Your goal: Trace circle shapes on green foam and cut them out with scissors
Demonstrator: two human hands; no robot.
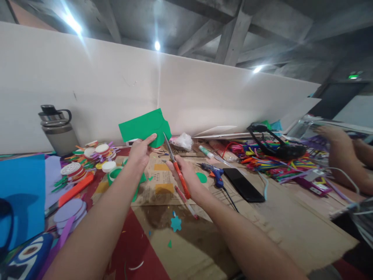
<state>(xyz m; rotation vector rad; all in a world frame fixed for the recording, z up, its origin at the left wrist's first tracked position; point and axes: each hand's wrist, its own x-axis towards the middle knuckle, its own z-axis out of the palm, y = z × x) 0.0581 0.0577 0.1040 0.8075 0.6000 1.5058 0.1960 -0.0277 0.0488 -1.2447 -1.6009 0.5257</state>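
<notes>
My left hand [142, 151] pinches the lower edge of a green sheet [141, 124] that is held up above the table. A curved line is faintly visible on the sheet, and its right edge is cut in a rounded outline. My right hand [186, 177] grips a pair of scissors [178, 171] with orange-red handles, the blades pointing up at the sheet's right part. The blade tips touch or overlap the sheet near the curve. Below lie a green oval piece [201, 177], a blue flower-shaped cutout [176, 223] and a small green scrap [169, 244].
A blue glue gun [217, 177] and a black phone [243, 184] lie to the right, before a black headset-like frame [279, 147] on colourful strips. At left stand a bottle [58, 132], an orange-red cutter [75, 189] and lilac discs [70, 210]. Another person's arm [344, 155] rests far right.
</notes>
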